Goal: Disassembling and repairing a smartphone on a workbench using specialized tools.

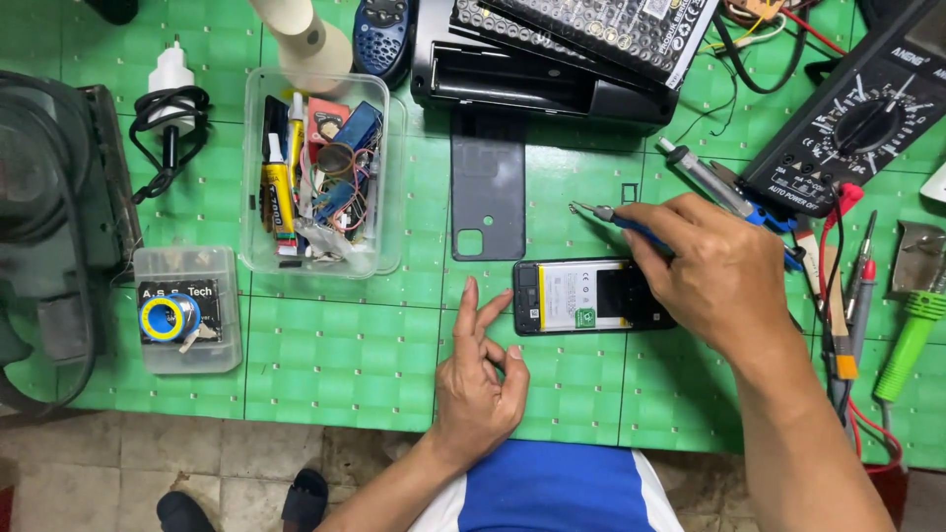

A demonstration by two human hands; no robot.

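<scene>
An opened phone point(591, 296) lies on the green cutting mat point(335, 365) with its battery and black board showing. Its grey back cover point(488, 192) rests on the mat just behind it. My right hand point(714, 271) grips a blue-handled tweezers point(616, 219), whose tip carries a tiny part above the mat beyond the phone. My left hand point(480, 369) rests on the mat at the phone's near left corner, fingers spread and curled, holding nothing.
A clear tub of glue tubes and parts point(320, 172) stands left of the cover, a small box with a solder reel point(185, 310) further left. A soldering iron point(714, 185), multimeter point(857, 118), probes and a green screwdriver point(912, 340) crowd the right.
</scene>
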